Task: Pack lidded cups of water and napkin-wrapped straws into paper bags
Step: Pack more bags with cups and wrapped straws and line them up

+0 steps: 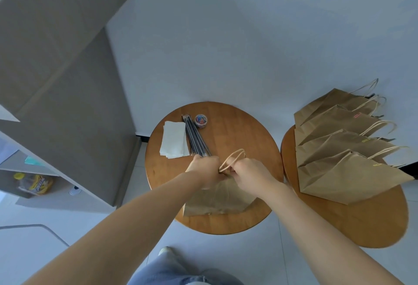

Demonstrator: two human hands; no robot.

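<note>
A brown paper bag (217, 201) stands on the round wooden table (239, 131) just in front of me. My left hand (204, 167) and my right hand (247, 171) both grip its top edge, close together, with the twine handles (234, 158) looping up between them. White napkins (174, 140) lie in a stack at the table's far left. A bundle of dark wrapped straws (195, 136) lies beside them. What is inside the bag is hidden.
A small clear tub of coloured paper clips (200, 120) sits behind the straws. Several closed paper bags (343, 149), each clipped at the top, lie on a second round table (352, 223) to the right. A grey cabinet (63, 81) and shelves stand at left.
</note>
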